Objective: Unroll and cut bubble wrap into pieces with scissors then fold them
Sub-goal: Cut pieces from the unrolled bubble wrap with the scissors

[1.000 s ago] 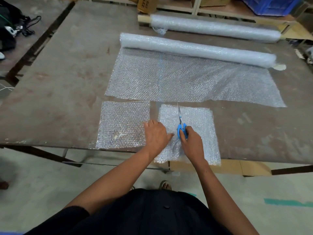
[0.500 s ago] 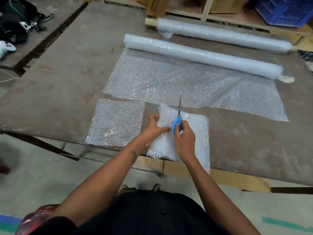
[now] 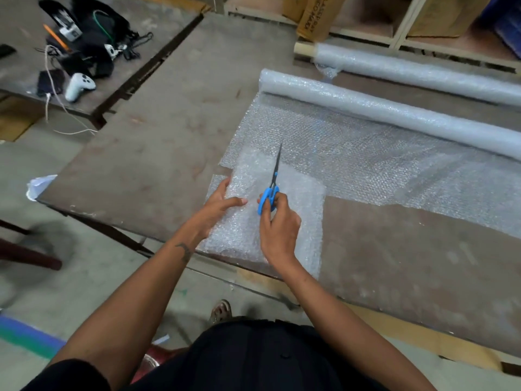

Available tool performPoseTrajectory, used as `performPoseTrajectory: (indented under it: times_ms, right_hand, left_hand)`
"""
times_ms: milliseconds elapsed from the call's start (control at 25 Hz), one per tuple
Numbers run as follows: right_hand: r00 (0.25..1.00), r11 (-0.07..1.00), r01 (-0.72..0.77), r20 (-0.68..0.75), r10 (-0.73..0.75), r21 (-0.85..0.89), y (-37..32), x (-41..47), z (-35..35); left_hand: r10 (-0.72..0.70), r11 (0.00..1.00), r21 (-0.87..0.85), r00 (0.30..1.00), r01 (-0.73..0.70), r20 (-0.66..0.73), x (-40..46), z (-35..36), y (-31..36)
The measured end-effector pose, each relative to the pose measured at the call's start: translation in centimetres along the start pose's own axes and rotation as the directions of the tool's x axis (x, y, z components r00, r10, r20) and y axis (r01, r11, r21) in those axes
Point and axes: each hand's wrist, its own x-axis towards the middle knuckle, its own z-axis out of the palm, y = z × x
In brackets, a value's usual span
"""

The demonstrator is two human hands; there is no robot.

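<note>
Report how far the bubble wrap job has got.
Done: the roll is partly unrolled, and a cut piece lies at the table's near edge. In hand: the left hand holds that piece while the right hand grips the scissors. Left: the unrolled sheet is uncut, and a second roll is untouched.

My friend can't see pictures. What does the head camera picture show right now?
A person's right hand holds blue-handled scissors, blades pointing away, over a cut bubble wrap piece at the near edge of a brown table, while the left hand grips the piece's left side. Behind lies a partly unrolled bubble wrap roll.
</note>
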Motion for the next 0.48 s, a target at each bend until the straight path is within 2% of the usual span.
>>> performPoseTrajectory:
  times_ms: [80, 280, 320, 400, 480]
  right_hand:
    - [0.997, 1.000, 0.012, 0.079, -0.010, -0.024, -1.2, -0.5, 2.7]
    - [0.969, 0.981, 0.041, 0.248, 0.007, -0.189, -1.9, -1.9, 7.1]
    - [0.965, 0.974, 0.051, 0.263, 0.009, -0.222, -1.7, -2.2, 7.7]
    - [0.963, 0.965, 0.058, 0.271, 0.014, -0.257, -1.5, -2.6, 8.3]
    - [0.960, 0.962, 0.054, 0.281, 0.024, -0.267, -1.5, -2.6, 8.7]
  left_hand:
    - [-0.041, 0.998, 0.039, 0.999, 0.042, -0.030, 0.5, -3.2, -1.4]
    - [0.009, 0.925, 0.381, 1.000, -0.015, 0.017, 1.6, -7.5, -2.8]
    - [0.061, 0.888, 0.456, 0.998, -0.059, 0.011, 1.7, -7.8, -2.8]
    - [0.182, 0.744, 0.658, 0.983, -0.114, -0.035, 2.2, -8.2, -3.3]
    - [0.258, 0.586, 0.810, 0.953, -0.025, -0.157, 2.5, -8.0, -3.6]
